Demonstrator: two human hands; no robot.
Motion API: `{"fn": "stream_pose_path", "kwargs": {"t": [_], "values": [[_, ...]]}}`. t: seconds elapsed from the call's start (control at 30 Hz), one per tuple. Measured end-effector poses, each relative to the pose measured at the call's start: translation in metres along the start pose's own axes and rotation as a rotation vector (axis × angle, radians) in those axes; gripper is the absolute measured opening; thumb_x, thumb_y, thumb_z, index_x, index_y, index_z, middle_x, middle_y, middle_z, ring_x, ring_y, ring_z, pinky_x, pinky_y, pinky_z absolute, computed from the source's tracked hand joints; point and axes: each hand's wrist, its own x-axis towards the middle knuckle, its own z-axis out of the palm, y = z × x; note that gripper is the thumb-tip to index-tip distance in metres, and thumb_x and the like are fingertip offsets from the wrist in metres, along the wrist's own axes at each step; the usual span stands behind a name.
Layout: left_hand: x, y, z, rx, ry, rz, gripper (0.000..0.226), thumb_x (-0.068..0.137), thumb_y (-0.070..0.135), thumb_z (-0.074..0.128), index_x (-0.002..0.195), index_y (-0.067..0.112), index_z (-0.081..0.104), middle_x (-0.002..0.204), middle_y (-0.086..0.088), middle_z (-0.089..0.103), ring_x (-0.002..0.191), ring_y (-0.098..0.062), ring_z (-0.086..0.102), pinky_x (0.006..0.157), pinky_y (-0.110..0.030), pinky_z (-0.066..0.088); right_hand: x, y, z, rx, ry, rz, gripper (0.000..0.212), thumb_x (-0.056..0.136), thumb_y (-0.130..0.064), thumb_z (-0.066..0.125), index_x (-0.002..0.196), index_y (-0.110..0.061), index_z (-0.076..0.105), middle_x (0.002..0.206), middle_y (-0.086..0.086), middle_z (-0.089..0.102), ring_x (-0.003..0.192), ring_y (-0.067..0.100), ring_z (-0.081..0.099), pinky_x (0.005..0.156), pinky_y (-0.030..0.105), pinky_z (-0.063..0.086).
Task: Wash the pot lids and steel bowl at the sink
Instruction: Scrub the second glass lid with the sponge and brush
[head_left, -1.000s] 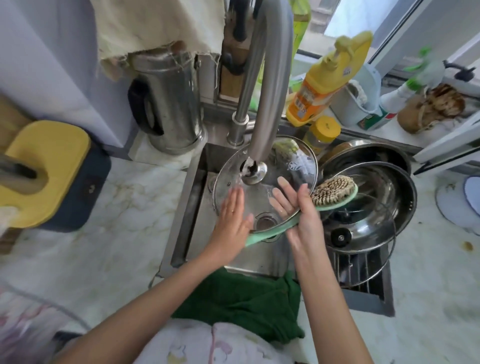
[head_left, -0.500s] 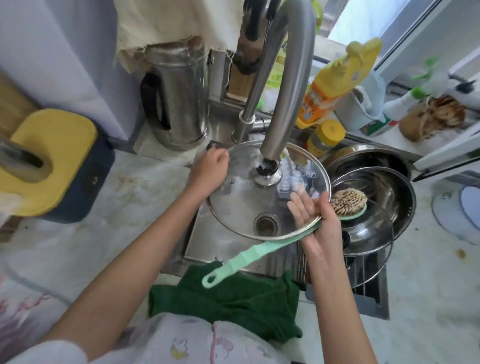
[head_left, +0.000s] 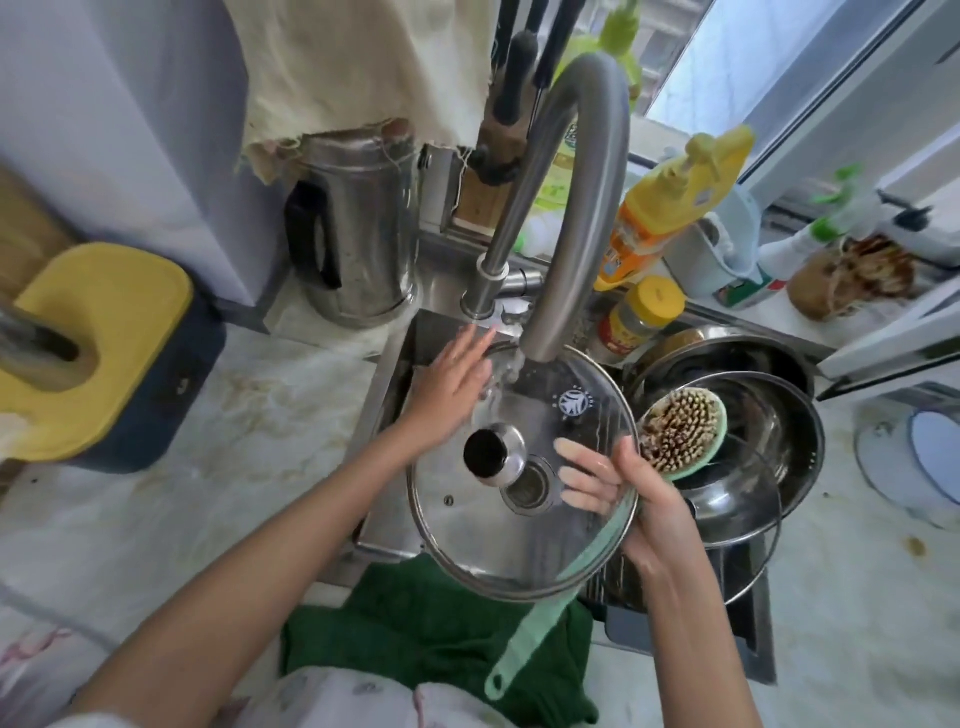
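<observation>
Faucet (head_left: 592, 218) and glass lid (head_left: 467, 535) block the sink (head_left: 387, 525).

Single wide-angle head cam, worn by the person. It looked forward and steeply down, close over the sink (head_left: 385, 522). Faucet (head_left: 587, 218) loomed near the lens, countertop (head_left: 260, 415) on both sides.

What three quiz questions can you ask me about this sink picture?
1. True or false: water runs from the tap onto the lid.
2. Which hand grips the brush?
3. Fill in: the cloth at the sink's front edge is ____.

Key:
1. True.
2. The right hand, which also holds the lid's rim.
3. Green.
</observation>
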Motion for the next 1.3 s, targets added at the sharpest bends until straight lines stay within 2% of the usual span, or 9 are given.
{"fn": "stream_pose_path", "kwargs": {"t": [0.1, 0.23, 0.4, 0.5, 0.63, 0.83, 0.93, 1.17, 1.3], "values": [[0.011, 0.011, -0.014, -0.107, -0.252, -0.068, 0.038, 0.094, 0.042, 0.054, 0.131, 0.033, 0.048, 0.139, -0.007, 0.048, 0.129, -0.014, 0.046, 0.100, -0.022, 0.039, 0.002, -0.001, -0.004, -0.034, 0.012, -0.007, 0.086, 0.048, -0.055, 0.089, 0.100, 0.009, 0.067, 0.107, 0.024, 0.069, 0.075, 0.023, 0.072, 0.060, 0.029, 0.059], [0.007, 0.008, -0.025, -0.148, -0.373, -0.065, 0.059, 0.082, 0.029, 0.074, 0.133, 0.021, 0.046, 0.131, -0.001, 0.052, 0.115, -0.003, 0.054, 0.090, -0.006, 0.039, 0.002, -0.010, -0.006, 0.080, 0.077, -0.031, 0.033, 0.077, -0.040, 0.059, 0.063, -0.015, 0.075, 0.091, 0.021, 0.073, 0.058, 0.020, 0.070, 0.052, 0.023, 0.057], [0.004, 0.010, -0.037, -0.149, -0.485, -0.043, 0.064, 0.088, 0.013, 0.069, 0.144, 0.014, 0.038, 0.122, 0.013, 0.051, 0.096, -0.007, 0.052, 0.082, -0.009, 0.042, 0.008, -0.015, -0.018, 0.174, 0.049, -0.020, 0.043, 0.037, -0.040, 0.096, 0.061, -0.016, 0.069, 0.089, 0.029, 0.070, 0.052, 0.021, 0.067, 0.046, 0.024, 0.056], [0.004, 0.013, -0.032, -0.132, -0.448, -0.038, 0.074, 0.084, 0.022, 0.074, 0.146, 0.024, 0.036, 0.136, 0.008, 0.046, 0.110, 0.003, 0.049, 0.092, -0.012, 0.038, 0.008, -0.020, -0.012, 0.165, 0.039, -0.017, 0.025, 0.065, -0.040, 0.080, 0.060, -0.017, 0.070, 0.086, 0.026, 0.071, 0.051, 0.020, 0.067, 0.046, 0.023, 0.055], [0.003, 0.013, -0.032, -0.216, -0.399, -0.063, 0.073, 0.079, 0.031, 0.075, 0.143, 0.034, 0.041, 0.142, 0.004, 0.048, 0.130, -0.016, 0.047, 0.108, -0.031, 0.040, 0.010, -0.020, -0.010, 0.194, 0.068, -0.027, 0.039, 0.084, -0.030, 0.046, 0.055, -0.016, 0.068, 0.082, 0.025, 0.071, 0.049, 0.021, 0.066, 0.043, 0.023, 0.054], [-0.003, 0.005, -0.035, -0.133, -0.389, -0.043, 0.080, 0.075, 0.040, 0.080, 0.138, 0.051, 0.033, 0.137, 0.007, 0.048, 0.114, -0.015, 0.051, 0.106, -0.031, 0.040, 0.011, -0.016, -0.009, 0.145, 0.013, -0.006, 0.043, 0.039, -0.041, 0.095, 0.058, -0.015, 0.066, 0.089, 0.028, 0.070, 0.054, 0.024, 0.069, 0.046, 0.025, 0.056], [-0.005, 0.004, -0.034, -0.203, -0.361, -0.072, 0.067, 0.084, 0.026, 0.074, 0.118, 0.062, 0.030, 0.118, 0.017, 0.046, 0.101, -0.011, 0.040, 0.089, -0.018, 0.039, 0.012, -0.014, -0.006, 0.152, 0.021, 0.007, 0.049, 0.032, -0.042, 0.097, 0.058, -0.014, 0.066, 0.089, 0.029, 0.070, 0.053, 0.024, 0.068, 0.046, 0.025, 0.056], [-0.011, 0.003, -0.037, -0.110, -0.330, -0.020, 0.077, 0.081, 0.023, 0.076, 0.123, 0.058, 0.021, 0.112, 0.022, 0.037, 0.106, -0.008, 0.033, 0.084, 0.002, 0.032, 0.010, -0.013, -0.004, 0.163, 0.013, -0.001, 0.049, 0.035, -0.040, 0.097, 0.058, -0.013, 0.063, 0.091, 0.030, 0.069, 0.054, 0.025, 0.069, 0.046, 0.026, 0.057], [-0.015, 0.006, -0.044, -0.198, -0.294, 0.012, 0.063, 0.091, 0.012, 0.064, 0.123, 0.056, 0.032, 0.114, 0.015, 0.045, 0.104, -0.012, 0.039, 0.083, -0.006, 0.039, 0.007, -0.014, -0.002, 0.174, -0.001, 0.000, 0.048, 0.035, -0.040, 0.097, 0.057, -0.015, 0.063, 0.089, 0.029, 0.070, 0.053, 0.025, 0.068, 0.046, 0.026, 0.056]]}}
